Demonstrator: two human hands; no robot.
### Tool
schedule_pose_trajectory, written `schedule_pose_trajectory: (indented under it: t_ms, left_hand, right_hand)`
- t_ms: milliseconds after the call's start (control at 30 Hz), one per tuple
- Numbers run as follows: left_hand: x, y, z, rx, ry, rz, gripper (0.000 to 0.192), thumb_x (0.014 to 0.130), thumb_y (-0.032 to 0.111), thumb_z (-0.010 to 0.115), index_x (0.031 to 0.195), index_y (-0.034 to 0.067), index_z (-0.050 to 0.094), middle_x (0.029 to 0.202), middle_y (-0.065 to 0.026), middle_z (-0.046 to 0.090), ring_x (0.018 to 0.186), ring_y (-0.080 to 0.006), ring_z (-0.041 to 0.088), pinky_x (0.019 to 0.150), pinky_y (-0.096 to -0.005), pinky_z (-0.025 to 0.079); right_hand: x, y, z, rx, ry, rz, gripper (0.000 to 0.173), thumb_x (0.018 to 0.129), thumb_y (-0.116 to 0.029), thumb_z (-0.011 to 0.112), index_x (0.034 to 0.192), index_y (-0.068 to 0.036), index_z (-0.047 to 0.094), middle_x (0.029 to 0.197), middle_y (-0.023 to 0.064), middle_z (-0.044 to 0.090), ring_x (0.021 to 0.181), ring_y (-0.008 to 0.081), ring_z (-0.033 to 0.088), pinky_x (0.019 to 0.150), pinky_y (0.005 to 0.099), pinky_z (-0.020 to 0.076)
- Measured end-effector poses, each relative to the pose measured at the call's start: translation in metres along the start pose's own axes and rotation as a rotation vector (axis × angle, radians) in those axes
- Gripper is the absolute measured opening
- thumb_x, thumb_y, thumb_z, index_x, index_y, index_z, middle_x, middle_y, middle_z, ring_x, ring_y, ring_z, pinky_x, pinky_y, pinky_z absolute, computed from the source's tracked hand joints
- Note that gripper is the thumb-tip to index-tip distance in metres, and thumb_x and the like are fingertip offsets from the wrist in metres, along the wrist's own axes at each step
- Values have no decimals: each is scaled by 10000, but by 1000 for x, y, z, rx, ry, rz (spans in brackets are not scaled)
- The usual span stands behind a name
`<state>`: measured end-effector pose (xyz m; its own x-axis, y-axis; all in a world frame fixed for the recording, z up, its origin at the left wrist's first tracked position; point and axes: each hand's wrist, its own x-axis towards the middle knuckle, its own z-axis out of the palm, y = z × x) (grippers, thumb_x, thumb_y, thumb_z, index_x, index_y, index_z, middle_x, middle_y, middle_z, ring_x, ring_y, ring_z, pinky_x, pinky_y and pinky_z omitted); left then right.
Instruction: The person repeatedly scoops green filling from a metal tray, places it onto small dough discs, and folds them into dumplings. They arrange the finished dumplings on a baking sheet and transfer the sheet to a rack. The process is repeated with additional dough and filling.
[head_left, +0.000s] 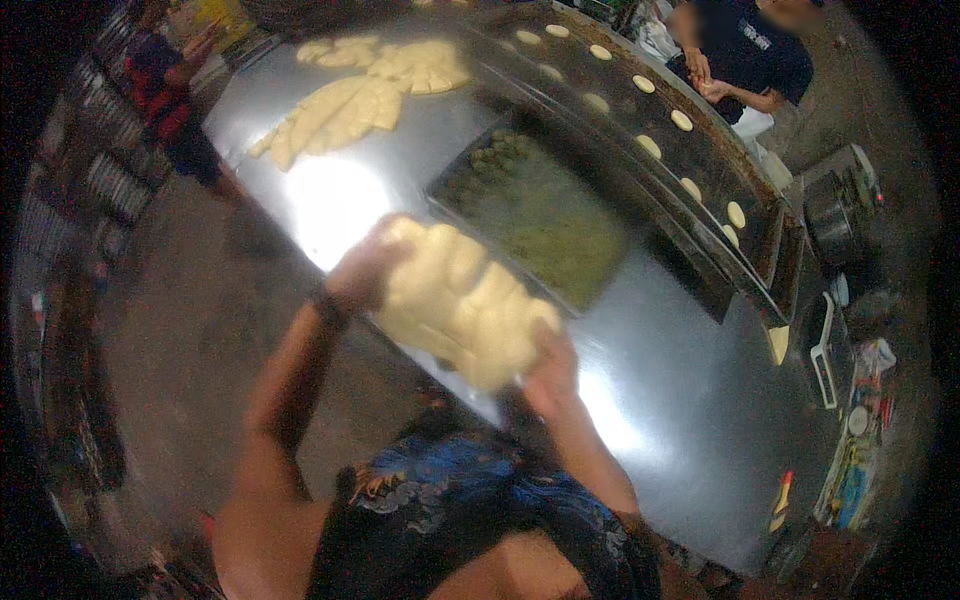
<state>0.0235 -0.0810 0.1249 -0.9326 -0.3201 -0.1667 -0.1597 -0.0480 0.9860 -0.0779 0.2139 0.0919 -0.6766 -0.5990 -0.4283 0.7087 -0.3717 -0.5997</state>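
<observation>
A thick, lumpy mass of pale yellow dough (457, 304) is held up in front of me, slightly blurred. My left hand (371, 262) grips its left end, the fingers partly hidden by the dough. At the right end my right hand (551, 367) clasps the edge, with the thumb on top. Below it runs the near edge of a shiny metal table (660, 382). Just beyond the dough lies a rectangular tray (562, 240) with a greenish-yellow surface and dark lumps in its far left corner.
Flattened dough sheets (341, 112) lie at the table's far left. Several small dough ovals (681, 120) dot a dark ledge, behind which a person (750, 60) works with both hands. Another person (169, 97) stands far left. A red-handled tool (782, 499) rests at right, near a white handle (823, 352).
</observation>
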Motion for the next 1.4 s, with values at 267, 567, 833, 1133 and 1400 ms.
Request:
schedule_pose_trajectory:
  t_ms: [267,567,833,1133,1400]
  left_hand:
    - [41,-174,-109,1316,806,222,290,854,272,526,1002,30,589,994,-188,583,969,-326,542,891,-432,401]
    - [20,-77,105,291,422,301,223,870,181,553,1010,24,627,987,-111,636,895,-211,588,778,-334,469]
    - [-33,-74,267,123,98,48,354,914,311,498,850,-17,615,742,-151,635,664,-211,592,625,-363,470]
    - [-44,-122,273,1060,0,382,471,767,446,601,1154,179,598,1349,-82,438,1270,-326,326,1004,-536,262]
    - [-20,-129,226,-268,-318,62,291,833,252,606,1020,31,570,1089,-128,590,981,-258,576,864,-410,441]
  right_hand:
    - [1,25,-80,-849,498,-505,259,829,-83,624,1012,-31,449,963,114,568,891,199,585,759,327,490]
    - [-50,-39,-61,-1002,273,-506,310,750,-118,735,1015,-26,603,917,74,646,795,130,594,696,271,496]
    - [-85,-61,-97,-858,42,-117,322,733,-94,725,1028,-23,618,859,62,656,756,170,608,651,299,499]
    - [-45,-58,-143,-1587,-356,-265,315,792,-254,635,1000,-18,645,904,182,641,839,320,617,756,401,476]
    - [152,-87,5,-1582,-250,-628,295,818,-277,642,996,-41,649,944,137,662,871,255,631,793,358,481]
